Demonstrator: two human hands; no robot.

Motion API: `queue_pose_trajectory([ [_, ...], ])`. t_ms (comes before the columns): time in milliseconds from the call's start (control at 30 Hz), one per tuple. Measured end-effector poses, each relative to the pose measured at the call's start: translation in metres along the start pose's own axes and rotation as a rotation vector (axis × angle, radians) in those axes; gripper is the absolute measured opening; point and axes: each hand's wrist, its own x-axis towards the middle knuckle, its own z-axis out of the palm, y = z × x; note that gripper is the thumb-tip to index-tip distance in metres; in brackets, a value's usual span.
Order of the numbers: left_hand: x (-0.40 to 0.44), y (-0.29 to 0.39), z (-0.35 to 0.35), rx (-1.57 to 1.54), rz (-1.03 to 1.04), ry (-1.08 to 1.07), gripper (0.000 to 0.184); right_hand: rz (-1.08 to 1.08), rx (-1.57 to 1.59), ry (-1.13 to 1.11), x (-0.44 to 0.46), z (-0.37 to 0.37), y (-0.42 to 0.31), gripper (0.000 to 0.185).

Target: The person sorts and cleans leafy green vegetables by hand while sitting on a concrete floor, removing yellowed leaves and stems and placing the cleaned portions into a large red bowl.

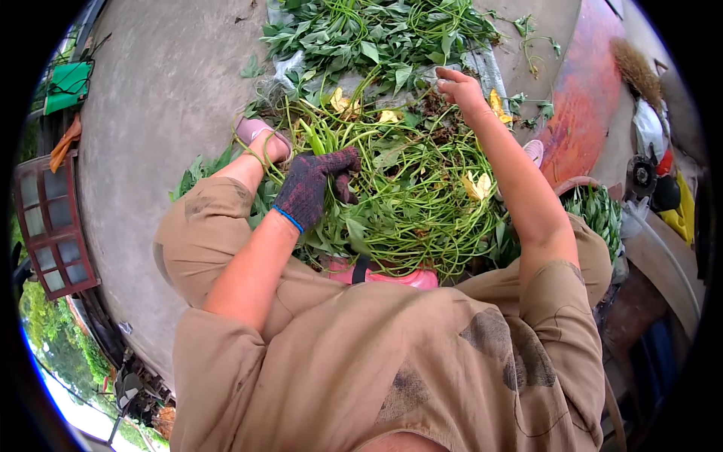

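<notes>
My left hand (320,181), in a dark knitted glove with a blue cuff edge, is closed around a bunch of long green leafy stems (316,139) that stick out past the fingers. Under and beside it lies a broad heap of tangled green vine stems (422,203) between my legs. My right hand (462,90) is bare and reaches forward over the far edge of the heap. Its fingers are stretched out and apart, with nothing visible in them. Close by that hand are brown withered bits and a yellow leaf (498,105).
Beyond the heap, a pile of leafy greens (376,38) rests on a plastic sheet (488,69). A pink object with a dark strap (403,279) sits right before my body. More greens (591,218) stand at my right. Concrete floor (166,135) stretches along the left.
</notes>
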Motion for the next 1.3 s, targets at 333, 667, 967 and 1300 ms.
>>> queue_pose_trajectory([
  [333, -0.015, -0.021, 0.022, -0.232, 0.150, -0.157, 0.014, -0.344, 0.293, -0.108, -0.205, 0.001, -0.072, 0.037],
  [667, -0.054, -0.044, 0.067, 0.008, 0.379, -0.205, 0.033, -0.435, 0.986, -0.280, -0.313, 0.022, -0.042, 0.038],
  [967, -0.073, -0.045, 0.091, 0.268, 0.551, -0.206, 0.019, -0.308, 1.211, -0.431, -0.314, 0.033, -0.007, 0.039],
  [1300, -0.071, -0.051, 0.086, 0.375, 0.615, -0.303, 0.024, -0.250, 0.781, -0.079, -0.316, 0.019, -0.009, 0.034],
])
